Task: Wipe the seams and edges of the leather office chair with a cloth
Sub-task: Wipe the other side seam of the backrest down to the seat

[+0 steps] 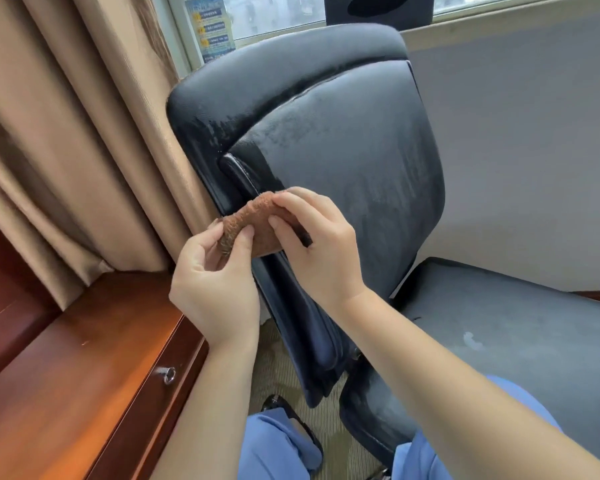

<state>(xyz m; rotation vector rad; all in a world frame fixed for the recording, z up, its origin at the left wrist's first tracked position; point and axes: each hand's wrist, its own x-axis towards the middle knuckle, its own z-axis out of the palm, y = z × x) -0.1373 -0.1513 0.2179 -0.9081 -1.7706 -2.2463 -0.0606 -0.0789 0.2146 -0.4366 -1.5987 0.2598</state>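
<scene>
Both hands hold one brown cloth (257,227) in front of the left edge of the black leather office chair (343,140), level with the lower part of its backrest. The left hand (212,285) pinches the cloth's lower left end between thumb and forefinger, the other fingers curled loosely beneath. The right hand (321,251) grips the cloth's upper right part, fingers curved over the top and the thumb pressed on the near face. The cloth arches between them, folded thick; whether it touches the leather I cannot tell. Damp streaks show on the backrest panel and along the headrest seam, and the seat (499,327) looks dusty grey with a pale mark on it. Tan curtains (66,133) hang to the left, just beside the chair, above a reddish wooden desk (84,375) with a metal drawer lock (168,374). Blue trouser legs (278,448) and a dark shoe (284,410) show below, on the carpet.
</scene>
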